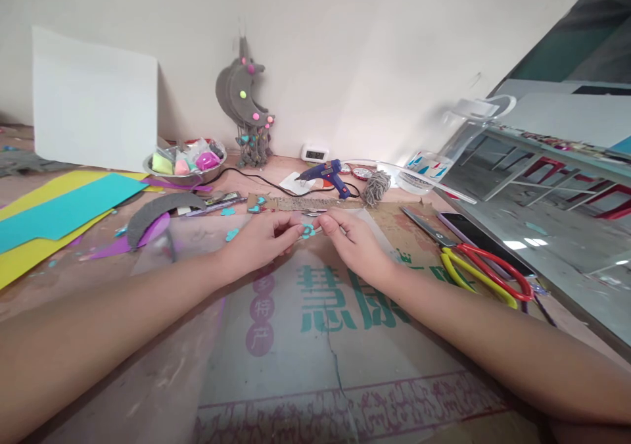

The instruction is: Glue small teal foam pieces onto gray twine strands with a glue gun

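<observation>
Between my two hands is a small turquoise flower cutout (pixel 308 231), pinched at its left edge by the thumb and finger of my left hand (pixel 269 239). My right hand (pixel 348 235) has its thumb and forefinger pressed together at the flower's right side; a thin pale strand seems to run there, too small to make out. Two more turquoise flowers, a near one (pixel 232 234) and a far one (pixel 227 212), lie left of my left hand. Beneath both hands is a printed cardboard sheet (pixel 296 365) under a translucent cover.
A blue glue gun (pixel 331 175) and grey yarn bundle (pixel 377 187) lie behind my hands. Scissors (pixel 463 253) and a phone (pixel 486 243) are at right, near a clear jug (pixel 444 148). Left are felt sheets (pixel 64 210), a grey crescent (pixel 158 214) and a metal bowl (pixel 185 175). A moon ornament (pixel 241 102) hangs behind.
</observation>
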### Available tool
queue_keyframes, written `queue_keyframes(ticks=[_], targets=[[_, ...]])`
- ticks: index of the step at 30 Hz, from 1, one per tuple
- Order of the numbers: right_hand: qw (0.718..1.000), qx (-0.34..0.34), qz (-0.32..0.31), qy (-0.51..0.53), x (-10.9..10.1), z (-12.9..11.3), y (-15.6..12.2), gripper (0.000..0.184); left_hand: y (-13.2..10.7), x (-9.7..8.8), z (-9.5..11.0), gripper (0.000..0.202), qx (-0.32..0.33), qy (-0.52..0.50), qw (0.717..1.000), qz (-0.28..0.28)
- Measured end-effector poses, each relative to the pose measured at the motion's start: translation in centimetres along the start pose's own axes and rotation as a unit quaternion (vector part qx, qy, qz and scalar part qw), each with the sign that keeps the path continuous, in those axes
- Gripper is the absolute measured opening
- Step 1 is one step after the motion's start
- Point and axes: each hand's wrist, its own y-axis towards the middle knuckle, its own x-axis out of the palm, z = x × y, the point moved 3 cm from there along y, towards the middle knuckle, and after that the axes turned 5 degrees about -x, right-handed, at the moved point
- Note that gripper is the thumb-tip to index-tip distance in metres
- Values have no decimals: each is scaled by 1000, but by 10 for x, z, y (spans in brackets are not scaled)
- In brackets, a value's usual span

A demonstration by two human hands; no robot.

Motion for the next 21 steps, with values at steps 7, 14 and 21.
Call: queue_keyframes(ticks=[7, 14, 21], targets=[[998, 45, -13, 29, 4, -4, 1, 13, 1, 0, 1, 31, 54, 110, 992, 39], [996, 66, 5, 57, 4, -2, 1, 16, 1, 0, -2, 42, 68, 79, 994, 21], [994, 75, 11, 83, 3, 0, 1, 17, 1, -1, -5, 39, 35, -7, 999, 39]])
